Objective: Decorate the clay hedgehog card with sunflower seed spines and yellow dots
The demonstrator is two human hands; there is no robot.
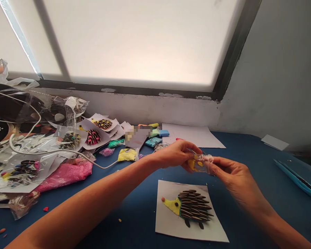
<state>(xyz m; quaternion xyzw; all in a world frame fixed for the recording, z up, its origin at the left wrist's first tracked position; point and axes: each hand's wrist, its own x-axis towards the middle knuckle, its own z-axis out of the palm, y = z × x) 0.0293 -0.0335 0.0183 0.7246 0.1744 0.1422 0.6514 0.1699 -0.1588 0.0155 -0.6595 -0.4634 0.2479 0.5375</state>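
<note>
Above the table I hold a small clear plastic bag [200,164] with yellow pieces, likely modelling clay, inside. My left hand [180,154] is closed on its left side, fingers partly hidden behind it. At its bunched right end, the fingers of my right hand [229,169] pinch the plastic. Below both hands lies a white card [168,226] bearing a hedgehog [189,207]. The hedgehog has a yellow clay face, a reddish nose, a dark eye and a back covered with dark striped seeds.
Several clay packets, among them a yellow one [127,154] and a teal one [153,141], lie behind my left arm. Finished hedgehog cards [93,136], a pink bag [67,174] and a white cable [67,150] crowd the left. A white sheet [194,135] lies behind; a blue pen-like object [296,178] sits right.
</note>
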